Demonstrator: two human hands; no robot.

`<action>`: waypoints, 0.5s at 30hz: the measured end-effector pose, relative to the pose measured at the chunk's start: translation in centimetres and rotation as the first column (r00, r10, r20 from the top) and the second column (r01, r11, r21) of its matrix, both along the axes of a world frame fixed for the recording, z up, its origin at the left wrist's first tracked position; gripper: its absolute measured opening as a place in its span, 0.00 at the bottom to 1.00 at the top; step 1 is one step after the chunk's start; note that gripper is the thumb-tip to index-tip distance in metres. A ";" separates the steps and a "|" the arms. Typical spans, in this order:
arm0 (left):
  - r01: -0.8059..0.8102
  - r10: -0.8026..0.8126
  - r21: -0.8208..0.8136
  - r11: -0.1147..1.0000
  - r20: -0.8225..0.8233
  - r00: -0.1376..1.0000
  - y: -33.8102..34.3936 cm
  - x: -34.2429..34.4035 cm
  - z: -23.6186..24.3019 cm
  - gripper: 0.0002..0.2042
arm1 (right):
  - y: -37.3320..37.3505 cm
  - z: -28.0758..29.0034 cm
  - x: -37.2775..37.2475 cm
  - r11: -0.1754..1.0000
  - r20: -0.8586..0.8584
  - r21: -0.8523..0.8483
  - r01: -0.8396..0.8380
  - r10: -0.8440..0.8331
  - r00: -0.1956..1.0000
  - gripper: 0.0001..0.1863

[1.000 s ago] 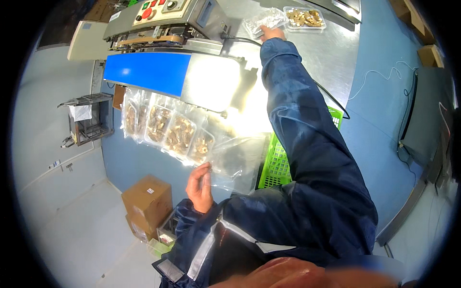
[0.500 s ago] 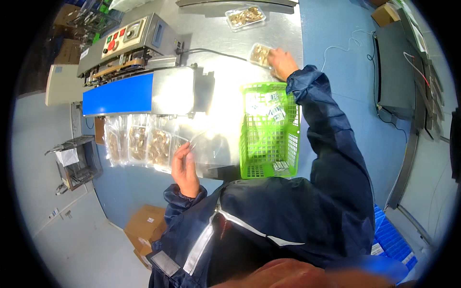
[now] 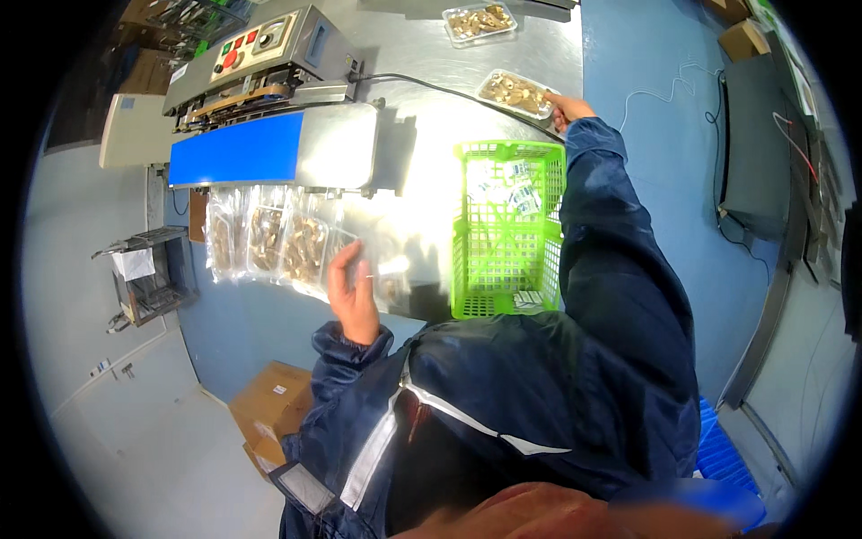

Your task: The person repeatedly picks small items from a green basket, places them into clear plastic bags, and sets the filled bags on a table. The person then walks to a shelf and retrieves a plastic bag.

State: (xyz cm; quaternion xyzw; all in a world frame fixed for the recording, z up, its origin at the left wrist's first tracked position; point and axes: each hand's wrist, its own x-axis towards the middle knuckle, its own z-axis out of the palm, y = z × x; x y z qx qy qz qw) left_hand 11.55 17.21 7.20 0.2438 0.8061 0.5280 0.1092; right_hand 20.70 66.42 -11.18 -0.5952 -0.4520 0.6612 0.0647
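Clear tray (image 3: 514,91) of brown pieces, just beyond the green basket (image 3: 507,229), meets the right hand (image 3: 567,110), fingers apparently closed on its edge; the left hand (image 3: 352,292), fingers loosely open, steadies a clear bag (image 3: 382,260) beside the basket. A level lift looks wise.

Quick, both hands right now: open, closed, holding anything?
Left hand: open, fingers on a clear plastic bag.
Right hand: gripping the clear plastic tray of brown pieces.

Half hidden behind the blue sleeve (image 3: 620,296): the right hand (image 3: 566,110), grip unreadable. Washed out by glare on the steel tabletop (image 3: 539,45): the clear bag (image 3: 382,260).
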 end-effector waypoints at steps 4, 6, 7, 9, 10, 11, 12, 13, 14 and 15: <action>0.044 -0.044 -0.019 0.999 0.044 0.998 0.0 -0.2 -1.8 0.11 | -0.3 5.4 3.6 0.999 -0.442 -0.027 0.024 -0.034 0.896 0.09; 0.062 -0.062 -0.022 0.998 -0.013 0.998 0.4 -0.1 -1.6 0.13 | -4.8 12.2 5.8 0.998 -0.591 -0.021 0.059 -0.060 0.804 0.07; 0.068 -0.071 -0.056 0.996 -0.046 0.996 0.3 0.0 -0.7 0.13 | -8.1 15.2 6.7 1.000 -0.609 0.022 0.012 0.004 0.793 0.10; 0.096 -0.100 -0.044 0.994 -0.082 0.992 0.3 -0.1 -0.5 0.13 | -16.8 22.1 7.8 0.999 -0.596 0.031 -0.016 0.031 0.802 0.17; 0.128 -0.132 -0.041 0.991 -0.115 0.985 0.2 -0.4 -0.8 0.13 | -20.5 23.4 9.1 0.998 -0.603 0.017 -0.067 0.063 0.795 0.19; 0.158 -0.162 -0.040 0.987 -0.148 0.976 -0.1 -0.6 -1.0 0.13 | -24.1 24.5 10.3 0.992 -0.610 0.001 -0.123 0.098 0.786 0.21; 0.197 -0.200 -0.035 0.980 -0.174 0.964 0.0 -0.6 -1.3 0.14 | -26.9 24.5 11.6 0.979 -0.605 -0.021 -0.203 0.149 0.782 0.21; 0.274 -0.258 0.079 0.958 -0.175 0.950 0.4 -0.6 -1.3 0.14 | -29.8 24.8 12.9 0.960 -0.594 -0.033 -0.279 0.205 0.778 0.20; 0.208 -0.209 -0.026 0.978 -0.165 0.964 1.0 0.0 -1.2 0.14 | -32.4 25.2 13.2 0.947 -0.542 -0.086 -0.309 0.216 0.812 0.20; 0.211 -0.214 -0.033 0.977 -0.197 0.957 0.9 0.3 -0.3 0.14 | -34.0 25.3 13.1 0.962 -0.536 -0.147 -0.231 0.119 0.836 0.21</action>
